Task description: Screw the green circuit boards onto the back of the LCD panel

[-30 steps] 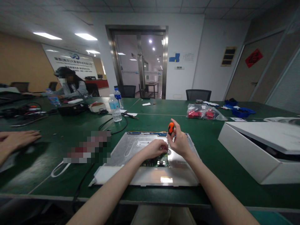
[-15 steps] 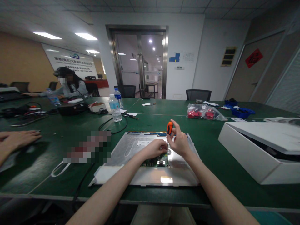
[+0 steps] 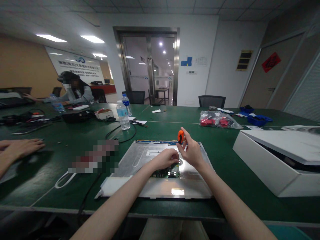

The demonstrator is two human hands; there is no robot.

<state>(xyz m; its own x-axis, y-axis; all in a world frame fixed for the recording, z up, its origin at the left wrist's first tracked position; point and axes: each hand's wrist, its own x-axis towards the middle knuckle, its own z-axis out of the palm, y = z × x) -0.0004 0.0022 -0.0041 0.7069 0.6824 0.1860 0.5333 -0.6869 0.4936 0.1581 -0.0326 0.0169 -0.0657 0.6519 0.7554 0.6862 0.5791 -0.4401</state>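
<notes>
While left grip (image 3: 165,158) curls low; contents unclear; right grip (image 3: 192,151), arched, holds upright screwdriver (image 3: 180,136)

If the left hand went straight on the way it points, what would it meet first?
Probably the screwdriver, held in the right hand and close beside the left hand; depth is unclear, so left hand and screwdriver may already touch.

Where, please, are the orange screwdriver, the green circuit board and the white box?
Orange screwdriver (image 3: 180,137), head view: on its handle.
Green circuit board (image 3: 164,172), head view: on its near part.
White box (image 3: 265,166), head view: on its long side wall.
</notes>
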